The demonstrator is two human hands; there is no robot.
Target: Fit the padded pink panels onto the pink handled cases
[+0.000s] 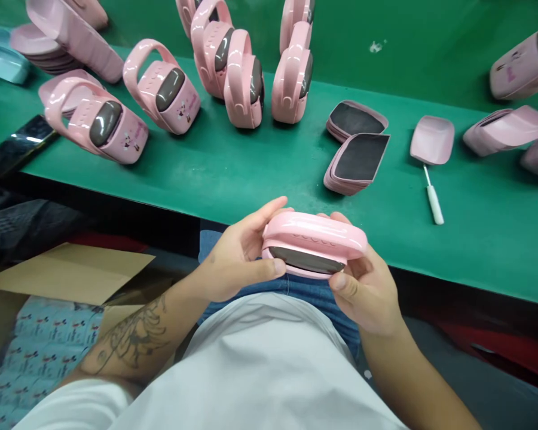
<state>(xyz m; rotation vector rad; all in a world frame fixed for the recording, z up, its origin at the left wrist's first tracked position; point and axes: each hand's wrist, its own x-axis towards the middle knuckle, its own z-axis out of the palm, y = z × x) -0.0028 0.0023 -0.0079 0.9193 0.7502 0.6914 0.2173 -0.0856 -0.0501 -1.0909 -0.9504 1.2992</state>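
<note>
"How are the hands set?"

"The left hand [233,260] is curled round one end of a pink case [311,242], thumb pressed beside its dark panel [307,261]. The right hand [365,289] clasps the other end, thumb at the lower corner. Some fingers are hidden behind it."

"And where is the case?"

"Held up over the person's lap, by the near edge of the green table [170,173]."

"What's around?"

"Similar pink cases with handles [161,89] stand across the table's left half. Right of them are two stacks of pink parts [356,161], then a loose pink cover [433,140] and a white-handled tool [434,204]. A green wall [412,54] rises behind; an open cardboard box [72,272] sits low at left."

"Which way does the held one point?"

"Its long axis runs left to right, nearly crosswise to the body, handle [316,226] uppermost, dark panel toward the person."
</note>
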